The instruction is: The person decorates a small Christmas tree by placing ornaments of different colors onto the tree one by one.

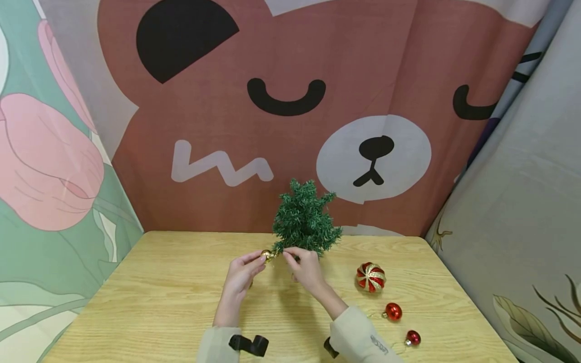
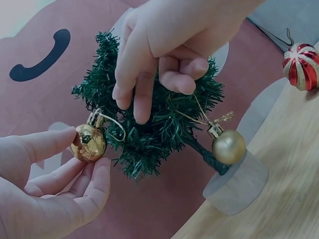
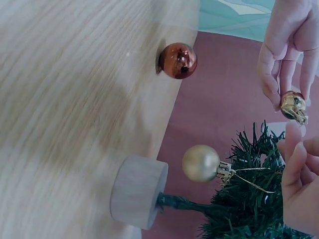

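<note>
The widest passage runs over the desk (image 1: 150,292), from its left edge to the left grip (image 1: 242,275); a copper ball (image 3: 178,60) sits left of the tree (image 1: 305,214). That tree stands near the far edge, a curtain (image 1: 218,209) rising behind it. The right grip (image 1: 309,269) bars the front — and a matte gold ball (image 2: 229,147) hangs beside the trunk. Towards the right edge, a gap separates the tree from a striped ball (image 1: 371,277); nearer, a bright red ball (image 1: 393,312) and a dark red ball (image 1: 413,338) obstruct.

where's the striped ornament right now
In the head view, the striped ornament sits on the table, right of the green tree and beyond two small red balls.
</note>
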Motion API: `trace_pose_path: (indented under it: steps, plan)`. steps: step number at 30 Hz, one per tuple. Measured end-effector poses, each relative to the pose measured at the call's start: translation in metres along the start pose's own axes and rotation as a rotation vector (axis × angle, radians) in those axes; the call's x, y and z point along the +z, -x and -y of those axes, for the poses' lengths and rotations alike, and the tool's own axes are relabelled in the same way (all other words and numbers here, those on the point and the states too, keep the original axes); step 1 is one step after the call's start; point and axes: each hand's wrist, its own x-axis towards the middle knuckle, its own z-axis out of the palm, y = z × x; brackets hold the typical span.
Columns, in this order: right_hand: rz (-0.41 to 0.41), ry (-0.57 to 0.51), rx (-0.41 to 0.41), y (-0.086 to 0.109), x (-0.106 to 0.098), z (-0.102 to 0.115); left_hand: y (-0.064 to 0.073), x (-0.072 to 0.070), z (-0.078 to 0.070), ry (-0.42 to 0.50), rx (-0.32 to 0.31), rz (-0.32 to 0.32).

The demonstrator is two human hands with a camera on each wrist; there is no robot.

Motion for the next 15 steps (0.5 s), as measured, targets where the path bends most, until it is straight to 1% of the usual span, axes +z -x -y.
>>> trace_pose_path:
  steps: [3, 5, 6, 10, 15]
  plan:
    - [0.029, -0.126, 0.096, 0.001, -0.006, 0.014, 0.001, 0.002, -0.001, 0.012, 0.005, 0.01]
    - [0.055, -0.179, 0.16, 0.001, -0.007, 0.016, 0.001, 0.003, -0.001, 0.024, 0.009, 0.016]
    - [0.071, -0.194, 0.185, 0.001, -0.007, 0.016, 0.001, 0.003, -0.001, 0.032, 0.01, 0.018]
    - [0.116, -0.222, 0.238, 0.003, 0.0, 0.0, 0.001, 0.005, 0.0, 0.06, 0.017, 0.028]
    - [0.164, -0.239, 0.275, 0.004, 0.001, 0.0, 0.003, 0.008, 0.0, 0.075, 0.018, 0.045]
